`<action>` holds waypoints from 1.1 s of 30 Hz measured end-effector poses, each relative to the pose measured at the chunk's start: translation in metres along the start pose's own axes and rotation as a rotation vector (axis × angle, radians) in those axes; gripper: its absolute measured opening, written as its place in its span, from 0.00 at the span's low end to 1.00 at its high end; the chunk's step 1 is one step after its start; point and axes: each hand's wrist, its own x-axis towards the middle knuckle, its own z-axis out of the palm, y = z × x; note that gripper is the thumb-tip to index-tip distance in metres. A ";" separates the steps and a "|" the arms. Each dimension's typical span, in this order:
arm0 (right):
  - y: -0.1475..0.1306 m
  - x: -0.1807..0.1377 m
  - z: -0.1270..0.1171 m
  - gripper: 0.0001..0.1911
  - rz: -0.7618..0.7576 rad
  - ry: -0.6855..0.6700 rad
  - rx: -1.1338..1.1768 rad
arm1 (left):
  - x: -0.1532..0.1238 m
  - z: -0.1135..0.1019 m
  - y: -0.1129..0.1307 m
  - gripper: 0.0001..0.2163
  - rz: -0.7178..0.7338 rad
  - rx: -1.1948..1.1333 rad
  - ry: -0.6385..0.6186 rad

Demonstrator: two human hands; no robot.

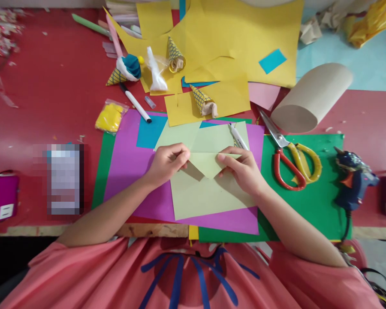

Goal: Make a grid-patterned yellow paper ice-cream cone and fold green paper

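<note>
While the left grip (167,162) and right grip (242,168) pinch one small paper (207,164), three cones (174,51) lie between ten and twelve o'clock, one pair of scissors (280,141) at three.

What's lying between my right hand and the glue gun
Scissors, their handles over a green sheet, lie between your right hand and the glue gun in the head view.

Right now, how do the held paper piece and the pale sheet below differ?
Size: the paper piece is smaller than the pale sheet.
Pose: the paper piece is pinched by left hand and right hand; the pale sheet lies flat.
Shape: the paper piece tapers to a point; the pale sheet is broad.
Shared: pale yellow-green colour.
</note>
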 end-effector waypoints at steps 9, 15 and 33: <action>0.001 0.000 -0.001 0.19 0.035 -0.066 0.027 | 0.005 -0.002 -0.006 0.12 -0.018 -0.124 0.171; -0.001 0.002 -0.008 0.22 -0.085 -0.022 -0.066 | 0.006 -0.004 -0.006 0.12 -0.053 -0.106 0.206; -0.006 -0.003 -0.009 0.20 -0.143 -0.114 -0.256 | 0.009 -0.004 -0.007 0.11 -0.067 -0.121 0.212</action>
